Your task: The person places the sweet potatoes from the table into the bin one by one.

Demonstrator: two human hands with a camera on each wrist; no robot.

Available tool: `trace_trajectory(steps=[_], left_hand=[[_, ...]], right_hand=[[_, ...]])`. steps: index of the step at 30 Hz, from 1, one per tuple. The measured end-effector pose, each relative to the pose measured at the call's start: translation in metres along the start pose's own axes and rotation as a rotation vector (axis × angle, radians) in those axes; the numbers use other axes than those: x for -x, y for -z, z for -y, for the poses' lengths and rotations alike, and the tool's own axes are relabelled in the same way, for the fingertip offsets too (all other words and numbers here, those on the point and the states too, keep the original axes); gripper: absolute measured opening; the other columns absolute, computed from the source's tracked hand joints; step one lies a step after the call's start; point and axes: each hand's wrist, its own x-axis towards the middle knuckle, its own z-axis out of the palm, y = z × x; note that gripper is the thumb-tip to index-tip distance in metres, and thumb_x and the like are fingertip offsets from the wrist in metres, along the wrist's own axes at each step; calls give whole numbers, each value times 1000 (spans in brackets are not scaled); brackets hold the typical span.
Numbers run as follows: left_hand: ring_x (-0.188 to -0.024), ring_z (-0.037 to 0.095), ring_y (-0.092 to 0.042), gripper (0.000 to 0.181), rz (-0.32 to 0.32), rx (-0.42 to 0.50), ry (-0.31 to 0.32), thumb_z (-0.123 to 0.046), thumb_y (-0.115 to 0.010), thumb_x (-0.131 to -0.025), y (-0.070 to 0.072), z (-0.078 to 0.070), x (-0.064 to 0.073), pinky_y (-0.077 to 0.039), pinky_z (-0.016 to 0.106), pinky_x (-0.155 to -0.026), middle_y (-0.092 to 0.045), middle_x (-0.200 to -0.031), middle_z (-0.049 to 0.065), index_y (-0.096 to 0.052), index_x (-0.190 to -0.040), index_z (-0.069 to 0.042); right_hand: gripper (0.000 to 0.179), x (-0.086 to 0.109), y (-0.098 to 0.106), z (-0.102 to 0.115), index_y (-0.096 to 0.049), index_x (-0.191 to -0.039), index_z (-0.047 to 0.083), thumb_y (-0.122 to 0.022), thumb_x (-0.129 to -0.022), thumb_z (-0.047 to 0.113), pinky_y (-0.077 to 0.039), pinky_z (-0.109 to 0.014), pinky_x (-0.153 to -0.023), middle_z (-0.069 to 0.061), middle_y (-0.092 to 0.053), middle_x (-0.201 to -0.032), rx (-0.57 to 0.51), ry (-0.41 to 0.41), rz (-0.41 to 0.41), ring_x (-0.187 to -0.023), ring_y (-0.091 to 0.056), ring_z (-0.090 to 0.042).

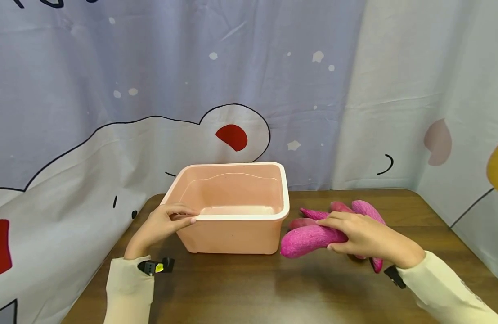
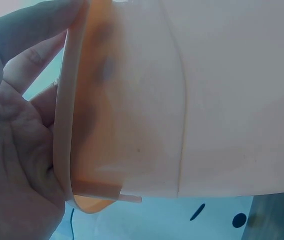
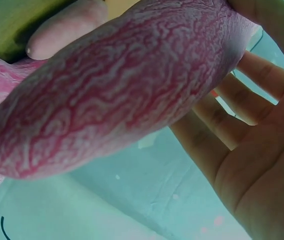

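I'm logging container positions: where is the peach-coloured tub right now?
In the head view, the peach-coloured tub stands on the wooden table, just left of the pink vegetables, with the left hand gripping its rim.

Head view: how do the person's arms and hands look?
Left sleeve and right sleeve: long, cream. Left wrist band: black, with a yellow mark. Right wrist piece: black. Left hand and right hand: no gloves.
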Motion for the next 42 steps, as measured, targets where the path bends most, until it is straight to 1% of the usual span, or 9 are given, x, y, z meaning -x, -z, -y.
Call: trace_trajectory(steps=[6,8,12,19,25,29,33,38,42], left_hand=[[-92,2,-61,20,-2,4,-3,-25,-74,-85,-1,1,1,-50,16,-84,-72,-102,-2,-75,-103,-16],[-92,1,-61,20,-1,3,-4,-25,-73,-86,-1,2,1,-51,16,-83,-72,-102,-2,-75,-103,-15],[-93,0,-61,20,-4,-4,-10,-25,-73,-86,-1,3,1,-50,15,-84,-72,-102,-2,-75,-103,-14],[-93,0,-62,20,-13,-2,-6,-25,-73,-86,-1,2,0,-50,15,-83,-72,-101,-2,-75,-102,-15],[-94,1,-61,16,-6,13,-6,-25,-72,-87,-2,4,-2,-50,16,-85,-72,-100,-3,-75,-101,-19],[-94,1,-62,18,-3,11,1,-27,-72,-86,-2,4,-3,-50,15,-85,-72,-100,-4,-75,-102,-19],[-94,0,-62,17,-1,26,8,-26,-73,-86,-2,4,-2,-50,15,-84,-72,-100,-2,-75,-102,-19],[-92,0,-63,20,-7,38,4,-23,-74,-85,-2,3,-1,-51,15,-81,-72,-100,0,-75,-102,-15],[-91,0,-62,21,-7,37,10,-23,-74,-85,-2,3,-1,-51,16,-80,-72,-101,1,-75,-103,-12]], right_hand=[[46,-4,7,4,-64,-122,18,-77,-80,31,-52,-36,-79,5,-68,-111,-22,-7,25,-91,-63,-8],[47,-6,8,6,-64,-123,17,-77,-80,30,-52,-36,-81,3,-68,-114,-23,3,19,-95,-64,-11],[47,-10,12,8,-65,-122,15,-78,-79,29,-52,-35,-82,2,-67,-113,-7,16,-3,-98,-63,-12],[48,-21,25,10,-65,-122,11,-78,-79,28,-53,-35,-83,4,-65,-110,3,60,-27,-100,-62,-13],[49,-30,36,12,-65,-123,14,-78,-79,31,-53,-33,-80,8,-64,-109,11,23,-8,-95,-62,-8],[48,-37,42,14,-64,-123,13,-78,-80,31,-53,-33,-81,7,-63,-108,4,6,12,-94,-61,-8],[46,-45,48,16,-64,-122,14,-77,-80,28,-53,-35,-80,6,-64,-108,0,7,14,-93,-62,-10],[46,-57,56,15,-64,-123,14,-77,-81,26,-53,-36,-82,6,-64,-108,-11,2,10,-95,-62,-11],[45,-68,62,14,-64,-122,11,-76,-81,26,-52,-37,-85,4,-65,-110,-30,-2,8,-98,-62,-13]])
